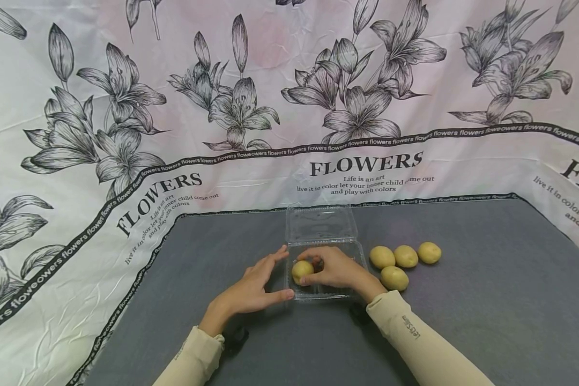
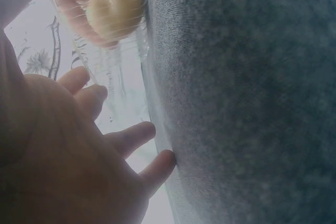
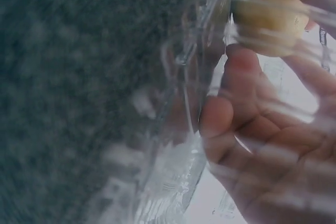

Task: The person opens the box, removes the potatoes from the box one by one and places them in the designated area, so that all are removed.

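A clear plastic clamshell box (image 1: 325,293) stands on the dark table with its hinged lid (image 1: 320,225) raised at the back. Inside its left part is a yellow potato (image 1: 302,272), held between the thumb and fingers of my right hand (image 1: 335,268). Through the ribbed clear wall the same potato (image 2: 116,9) shows in the left wrist view. My left hand (image 1: 253,289) is beside the box's left wall, fingers spread and holding nothing; whether its fingertips touch the wall I cannot tell.
Several more yellow potatoes (image 1: 394,278) lie grouped on the table to the right of the box. A white curtain (image 1: 251,182) printed with flowers and lettering hangs behind and around the dark table (image 1: 463,321).
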Available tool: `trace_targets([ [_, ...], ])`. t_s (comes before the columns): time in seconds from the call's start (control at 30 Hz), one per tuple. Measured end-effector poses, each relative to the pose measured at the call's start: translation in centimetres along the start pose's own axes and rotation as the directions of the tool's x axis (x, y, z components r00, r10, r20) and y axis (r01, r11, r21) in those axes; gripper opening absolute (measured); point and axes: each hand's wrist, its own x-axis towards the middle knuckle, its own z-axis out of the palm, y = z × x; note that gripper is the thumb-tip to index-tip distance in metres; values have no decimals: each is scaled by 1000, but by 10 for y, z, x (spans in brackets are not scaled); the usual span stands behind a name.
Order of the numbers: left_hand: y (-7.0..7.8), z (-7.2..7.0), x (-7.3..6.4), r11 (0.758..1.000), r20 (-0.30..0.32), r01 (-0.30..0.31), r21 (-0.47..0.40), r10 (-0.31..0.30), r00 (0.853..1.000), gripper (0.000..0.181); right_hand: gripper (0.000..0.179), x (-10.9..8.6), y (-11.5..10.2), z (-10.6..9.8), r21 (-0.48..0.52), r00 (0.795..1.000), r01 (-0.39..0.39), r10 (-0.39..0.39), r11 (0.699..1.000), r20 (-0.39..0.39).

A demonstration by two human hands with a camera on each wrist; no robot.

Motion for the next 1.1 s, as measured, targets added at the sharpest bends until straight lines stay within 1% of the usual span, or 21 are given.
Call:
trace_targets([
  [0.13, 1, 0, 0, 1000, -3, -6, 0, 6, 1000, 88, 49, 0, -1, 0, -1, 1000, 14, -14, 1000, 11],
  [0.43, 1, 0, 0, 1000, 8, 3, -7, -3, 1000, 90, 47, -1, -1, -1, -5, 998, 50, -50, 999, 25],
  [0.57, 0, -1, 1, 1000, 9, 7, -6, -6, 1000, 90, 48, 0, -2, -4, -7, 999, 46, -46, 999, 25],
  [0.73, 0, -1, 1, 1000, 8, 14, -7, -14, 1000, 90, 47, -1, -3, -7, 20, 999, 42, -42, 999, 23],
  [0.93, 2, -1, 1, 1000, 3, 17, -4, -17, 1000, 89, 48, -6, -5, -12, 42, 998, 59, -59, 997, 14],
  [1.1, 2, -1, 0, 1000, 4, 20, -6, -20, 1000, 90, 49, -10, -5, -17, 57, 999, 48, -48, 997, 1],
])
